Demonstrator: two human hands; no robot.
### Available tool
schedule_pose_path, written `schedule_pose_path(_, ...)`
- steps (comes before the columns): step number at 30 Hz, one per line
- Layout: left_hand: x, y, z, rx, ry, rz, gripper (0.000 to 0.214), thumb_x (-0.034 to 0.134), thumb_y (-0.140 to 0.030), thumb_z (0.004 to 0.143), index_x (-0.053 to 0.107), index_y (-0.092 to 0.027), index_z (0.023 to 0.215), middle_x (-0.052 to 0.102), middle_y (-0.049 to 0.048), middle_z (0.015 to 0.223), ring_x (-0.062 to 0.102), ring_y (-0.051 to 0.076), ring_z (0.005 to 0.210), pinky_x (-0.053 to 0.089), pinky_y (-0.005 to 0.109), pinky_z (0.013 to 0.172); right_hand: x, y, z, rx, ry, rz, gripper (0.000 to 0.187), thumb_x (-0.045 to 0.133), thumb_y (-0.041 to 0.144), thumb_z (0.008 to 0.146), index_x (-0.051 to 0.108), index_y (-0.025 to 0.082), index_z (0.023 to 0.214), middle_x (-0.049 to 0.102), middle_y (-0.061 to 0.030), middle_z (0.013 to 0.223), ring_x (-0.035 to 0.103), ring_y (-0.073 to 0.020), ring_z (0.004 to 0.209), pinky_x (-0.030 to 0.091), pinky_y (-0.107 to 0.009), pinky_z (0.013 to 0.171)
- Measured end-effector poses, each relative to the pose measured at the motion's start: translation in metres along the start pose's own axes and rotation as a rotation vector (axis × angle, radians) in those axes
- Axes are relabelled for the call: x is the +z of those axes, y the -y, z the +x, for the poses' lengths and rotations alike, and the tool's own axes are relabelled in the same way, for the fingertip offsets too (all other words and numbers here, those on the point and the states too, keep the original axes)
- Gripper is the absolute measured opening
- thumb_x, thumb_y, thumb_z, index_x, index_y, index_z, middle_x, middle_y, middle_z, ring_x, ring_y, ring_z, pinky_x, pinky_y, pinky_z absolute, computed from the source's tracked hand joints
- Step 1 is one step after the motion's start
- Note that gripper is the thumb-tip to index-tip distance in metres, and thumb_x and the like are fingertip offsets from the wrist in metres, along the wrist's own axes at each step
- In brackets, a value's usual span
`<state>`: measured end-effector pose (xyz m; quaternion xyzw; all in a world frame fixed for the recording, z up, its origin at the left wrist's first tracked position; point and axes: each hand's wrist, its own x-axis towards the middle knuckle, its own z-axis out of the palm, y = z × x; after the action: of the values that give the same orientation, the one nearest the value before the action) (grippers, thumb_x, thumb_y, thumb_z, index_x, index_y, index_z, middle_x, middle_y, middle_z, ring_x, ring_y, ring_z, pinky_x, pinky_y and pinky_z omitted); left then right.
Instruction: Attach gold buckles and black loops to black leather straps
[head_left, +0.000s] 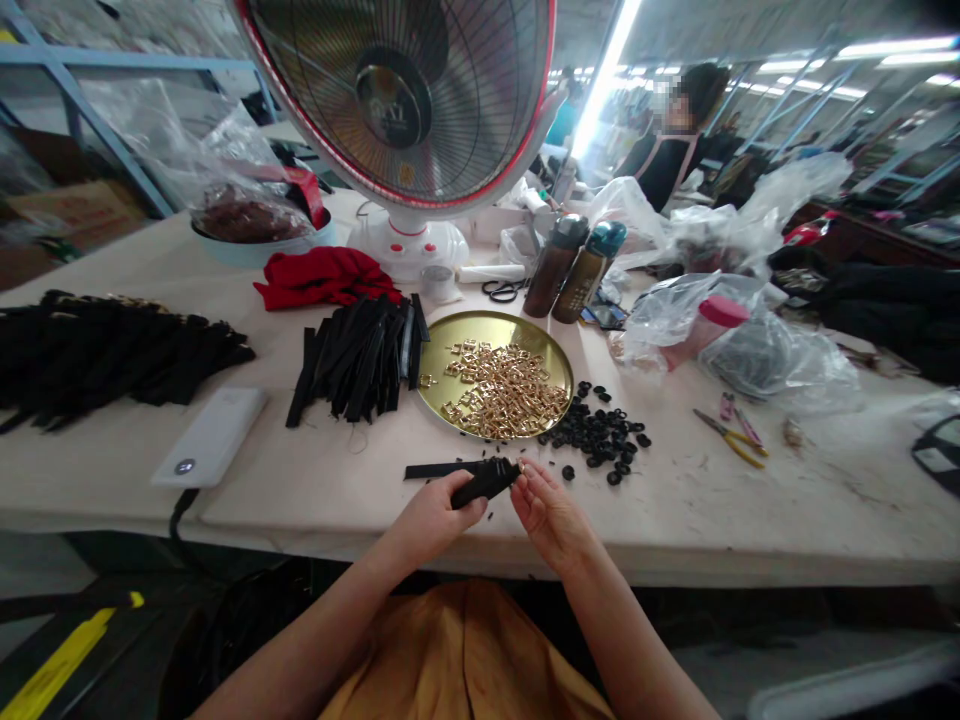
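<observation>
My left hand (pixel 433 515) is closed around a folded black strap (pixel 484 484), held just above the table's front part. At the strap's right end, the fingers of my right hand (pixel 551 515) pinch a small gold buckle (pixel 520 466), mostly hidden by the fingertips. Another flat black strip (pixel 439 469) lies behind my left hand. Beyond both hands, a round gold tray (pixel 435 405) carries a heap of small gold buckles (pixel 517 385). Black round pieces (pixel 600 430) are scattered to the tray's right, and a pile of black strips (pixel 360 360) lies to its left.
A heater fan (pixel 409 100) stands at the back, near red cloth (pixel 326 277). Two bottles (pixel 555 265) are behind the tray. Yellow-handled pliers (pixel 731 438) and plastic bags (pixel 772 350) lie right. A white power bank (pixel 214 435) and black straps (pixel 112 350) lie left. A person (pixel 667 150) is farther back.
</observation>
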<state>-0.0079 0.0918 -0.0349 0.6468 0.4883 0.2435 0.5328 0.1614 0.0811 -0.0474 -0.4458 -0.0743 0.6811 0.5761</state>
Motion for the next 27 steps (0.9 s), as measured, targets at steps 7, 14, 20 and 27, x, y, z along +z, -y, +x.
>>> schedule_pose_path(7, 0.000, -0.005, -0.003, 0.018, 0.027, 0.054, 0.019, 0.050, -0.029, 0.073, 0.060, -0.016, 0.081, 0.054, -0.0025, 0.065, 0.044, 0.010, 0.058, 0.032, 0.018, 0.052, -0.005, -0.006, -0.004, 0.009, 0.029, -0.059, 0.019, 0.073, 0.023, 0.062, 0.063, 0.021, 0.079, 0.065, 0.0027, 0.073, 0.059, -0.0063, 0.055, 0.054, -0.017, 0.057)
schedule_pose_path(14, -0.003, -0.009, -0.006, 0.040, 0.057, -0.001, 0.016, 0.049, -0.027, 0.074, 0.058, -0.015, 0.079, 0.049, -0.0039, 0.063, 0.040, 0.008, 0.056, 0.031, 0.018, 0.052, -0.003, -0.005, -0.009, 0.096, 0.029, -0.035, 0.022, 0.076, 0.023, 0.056, 0.063, 0.019, 0.073, 0.062, 0.0032, 0.067, 0.056, -0.0055, 0.051, 0.052, -0.017, 0.054)
schedule_pose_path(20, 0.009, -0.010, -0.003, 0.006, 0.046, -0.124, 0.015, 0.051, -0.029, 0.074, 0.053, -0.014, 0.076, 0.047, -0.0033, 0.062, 0.041, 0.008, 0.055, 0.033, 0.018, 0.051, 0.000, -0.023, -0.017, -0.074, 0.081, -0.241, 0.020, 0.071, 0.030, 0.063, 0.060, 0.018, 0.076, 0.058, 0.0037, 0.065, 0.051, -0.0063, 0.053, 0.047, -0.021, 0.055)
schedule_pose_path(27, 0.018, -0.006, 0.001, -0.093, 0.075, -0.379, 0.028, 0.053, -0.040, 0.074, 0.050, -0.014, 0.079, 0.044, -0.0045, 0.058, 0.039, 0.006, 0.045, 0.031, 0.016, 0.041, 0.002, -0.024, -0.022, -0.274, 0.071, -0.463, 0.020, 0.063, 0.035, 0.070, 0.056, 0.020, 0.080, 0.053, 0.0033, 0.067, 0.047, -0.0087, 0.056, 0.042, -0.022, 0.055)
